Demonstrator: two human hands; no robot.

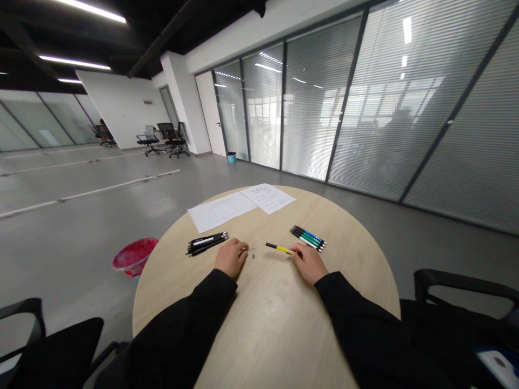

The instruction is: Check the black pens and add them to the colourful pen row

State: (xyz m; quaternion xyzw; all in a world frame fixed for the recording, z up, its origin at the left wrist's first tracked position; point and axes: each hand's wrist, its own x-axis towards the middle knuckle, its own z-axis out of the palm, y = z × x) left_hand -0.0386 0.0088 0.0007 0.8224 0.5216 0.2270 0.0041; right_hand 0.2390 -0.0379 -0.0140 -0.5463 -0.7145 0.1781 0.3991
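I'm pinching the yellow mechanical pencil (278,248) on the desk (275,335) with my right hand (308,265), fingers clamped on it, while I can't tell whether my left hand's (231,258) fingers hold the thin sliver (249,250), so the next move calls for care.

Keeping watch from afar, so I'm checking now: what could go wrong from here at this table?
The small loose bits beside the left hand could get brushed aside and lost. The yellow pencil touching the right hand might roll away if nothing steadies it. The black pens lie fairly near the edge of the table, so a knock could possibly send them to the floor.
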